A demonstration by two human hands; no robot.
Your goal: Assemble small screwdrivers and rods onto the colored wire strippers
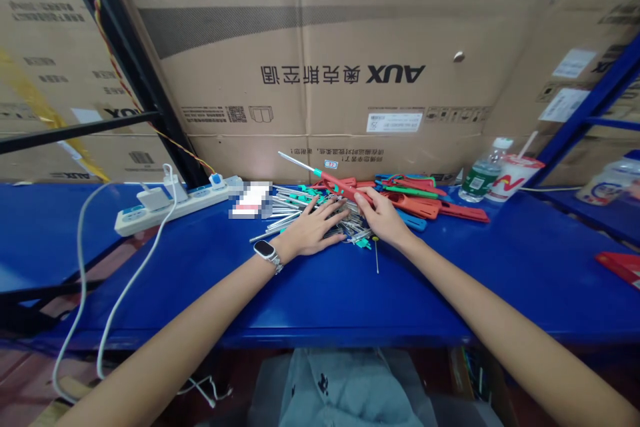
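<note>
My left hand (317, 225) lies palm down with fingers spread on a pile of thin metal rods with green parts (287, 212). Closed around the red handle of a long tool (345, 185) is my right hand (380, 215), just right of the left one. The tool's thin silver shaft points up and to the left, above the pile. Behind and to the right of my right hand lie several red and orange handle pieces (457, 211), with some green and blue ones among them. A thin pin with a yellow head (376, 250) lies in front of the pile.
A white power strip (175, 203) with plugs and hanging cables is at the left. A water bottle (483, 173) and a red-and-white cup (515, 177) stand back right. A large cardboard box (340, 33) rises behind the blue table (320, 300). A red object (620, 267) lies at the far right.
</note>
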